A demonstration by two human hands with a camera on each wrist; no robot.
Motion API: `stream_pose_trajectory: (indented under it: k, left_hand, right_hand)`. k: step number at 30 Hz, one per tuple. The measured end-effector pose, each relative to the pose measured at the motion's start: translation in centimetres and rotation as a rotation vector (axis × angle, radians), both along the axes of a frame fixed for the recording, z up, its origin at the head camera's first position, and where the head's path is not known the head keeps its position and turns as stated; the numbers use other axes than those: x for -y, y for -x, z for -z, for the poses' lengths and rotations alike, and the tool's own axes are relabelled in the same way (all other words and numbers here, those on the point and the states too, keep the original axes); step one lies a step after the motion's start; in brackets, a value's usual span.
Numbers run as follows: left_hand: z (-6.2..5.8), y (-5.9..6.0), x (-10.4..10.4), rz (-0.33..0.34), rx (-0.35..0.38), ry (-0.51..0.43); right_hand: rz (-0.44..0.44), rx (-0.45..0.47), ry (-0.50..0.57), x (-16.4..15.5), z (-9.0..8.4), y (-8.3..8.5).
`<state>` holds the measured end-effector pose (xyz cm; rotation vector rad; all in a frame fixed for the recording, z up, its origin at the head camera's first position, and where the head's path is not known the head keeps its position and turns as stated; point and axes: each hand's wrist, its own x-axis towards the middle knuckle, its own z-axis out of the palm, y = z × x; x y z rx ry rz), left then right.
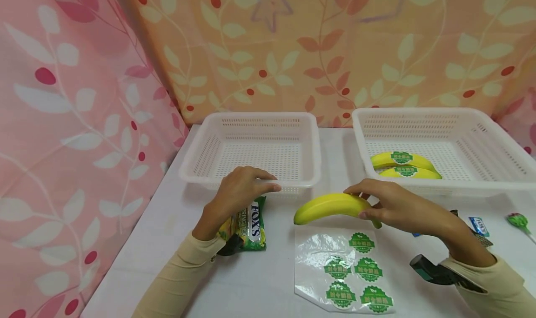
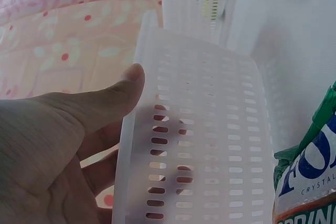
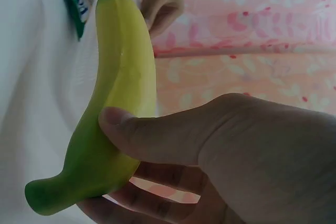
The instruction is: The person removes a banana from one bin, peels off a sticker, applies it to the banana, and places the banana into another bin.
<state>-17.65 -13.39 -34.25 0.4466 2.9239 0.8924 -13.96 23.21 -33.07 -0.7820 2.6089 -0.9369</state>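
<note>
A yellow banana (image 1: 324,206) without a sticker on its visible side is held near its green stem end by my right hand (image 1: 395,206), above a sheet of green stickers (image 1: 311,250). In the right wrist view, the thumb lies along one side of the banana (image 3: 126,82) and the fingers curl beneath it. My left hand (image 1: 243,190) grips the near rim of the left white basket (image 1: 261,157). The left wrist view shows its thumb (image 2: 131,80) at the rim, with fingers visible through the slots of the basket wall (image 2: 210,129).
Two bananas (image 1: 408,164) with green stickers lie in the right white basket (image 1: 469,162). A green FOX'S candy bag (image 1: 254,225) lies under the left wrist. Small wrapped candies (image 1: 479,226) and a green lollipop (image 1: 518,220) are at the right. Patterned cloth stands behind and left.
</note>
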Motion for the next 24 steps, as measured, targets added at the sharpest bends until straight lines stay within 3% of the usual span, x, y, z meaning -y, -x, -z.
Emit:
stream_pose_trajectory:
  k: [9,12,17,20,24]
  left_hand:
    - [0.0,-0.1,-0.5,0.037,-0.025,-0.064]
    - [0.0,-0.6,-1.3,0.108,-0.113,-0.11]
    - [0.3,-1.9,-3.3,0.299,-0.32,-0.162]
    - [0.2,-2.8,-4.8,0.393,-0.293,-0.113]
    - [0.5,-3.6,-7.1,0.487,-0.125,0.083]
  right_hand:
    - [0.059,0.018,-0.083,-0.6,3.3,1.0]
    - [0.07,0.013,-0.083,-0.9,4.0,1.3]
    - [0.086,-0.002,-0.087,-1.4,4.7,1.5]
    - [0.088,-0.007,-0.089,-1.5,5.0,1.6]
    - [0.085,-0.025,-0.094,-1.6,5.4,1.6]
